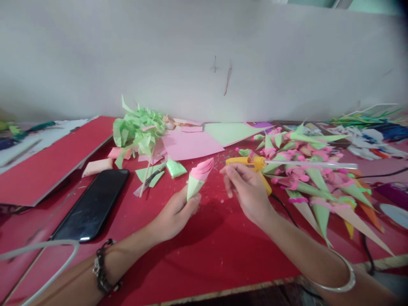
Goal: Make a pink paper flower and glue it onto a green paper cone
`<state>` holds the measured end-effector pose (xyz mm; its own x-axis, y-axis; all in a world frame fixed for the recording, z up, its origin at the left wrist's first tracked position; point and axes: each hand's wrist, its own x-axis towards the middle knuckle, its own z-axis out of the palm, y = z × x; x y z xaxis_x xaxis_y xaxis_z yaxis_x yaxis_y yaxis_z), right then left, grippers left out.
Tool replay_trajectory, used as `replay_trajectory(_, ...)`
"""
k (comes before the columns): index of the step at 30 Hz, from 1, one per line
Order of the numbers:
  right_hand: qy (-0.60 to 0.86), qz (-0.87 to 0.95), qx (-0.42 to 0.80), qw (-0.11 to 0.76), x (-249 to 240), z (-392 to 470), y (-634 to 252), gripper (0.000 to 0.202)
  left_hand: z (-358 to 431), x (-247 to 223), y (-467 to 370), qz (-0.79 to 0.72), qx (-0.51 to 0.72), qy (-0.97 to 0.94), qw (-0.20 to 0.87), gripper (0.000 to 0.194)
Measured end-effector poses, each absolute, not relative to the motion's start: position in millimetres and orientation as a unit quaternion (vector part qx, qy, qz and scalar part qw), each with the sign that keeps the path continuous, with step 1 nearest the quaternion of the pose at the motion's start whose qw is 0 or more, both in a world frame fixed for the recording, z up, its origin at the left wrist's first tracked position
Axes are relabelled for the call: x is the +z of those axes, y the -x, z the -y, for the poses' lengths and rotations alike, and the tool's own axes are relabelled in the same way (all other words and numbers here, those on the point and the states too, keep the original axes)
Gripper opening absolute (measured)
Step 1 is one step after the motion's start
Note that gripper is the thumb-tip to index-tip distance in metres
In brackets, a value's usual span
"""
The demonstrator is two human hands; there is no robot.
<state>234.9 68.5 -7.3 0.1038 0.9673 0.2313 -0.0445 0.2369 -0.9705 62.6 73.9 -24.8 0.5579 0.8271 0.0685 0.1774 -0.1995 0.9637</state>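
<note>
A small paper cone flower (200, 177), a rolled pink paper top in a pale green wrap, stands slightly tilted in my left hand (178, 212). The thumb and fingers close around its lower part. My right hand (247, 189) is to the right of it, its fingers curled and thumb and forefinger drawn together at the glue gun's nozzle end. Whether anything is between them I cannot make out. The yellow glue gun (259, 163), with a long clear glue stick (312, 165) out of its back, is right behind that hand; its handle is partly hidden.
Many finished pink and green paper cones (321, 187) are heaped on the right. Pink paper (191, 144), green strips (140, 127), scissors (153, 175) and a green packet (176, 168) sit behind. A phone (92, 206) lies left, near a red board (57, 157). A pale wall (178, 63) closes the back.
</note>
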Motion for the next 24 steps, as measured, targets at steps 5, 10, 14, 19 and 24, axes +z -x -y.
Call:
replay_trajectory(5, 0.454, 0.487, 0.436, 0.605, -9, -72, -234, 0.012, -74, -24, -61, -0.362, 0.325, -0.700, 0.523, 0.028)
replay_trajectory(10, 0.461, 0.611, 0.382, 0.518, -7, -67, -230, 0.006, -74, -19, -62, -0.386, 0.339, -0.640, 0.571, 0.029)
replay_trajectory(14, 0.453, 0.659, 0.349, 0.489, -8, -65, -231, 0.020, -72, -7, -63, -0.399, 0.321, -0.643, 0.569, 0.026)
replay_trajectory(19, 0.453, 0.693, 0.289, 0.480, -9, -63, -229, 0.020, -69, 0, -64, -0.445, 0.305, -0.641, 0.546, 0.024)
replay_trajectory(24, 0.423, 0.711, 0.321, 0.460, -7, -56, -228, 0.020, -71, -10, -64, -0.411, 0.326, -0.622, 0.582, 0.020)
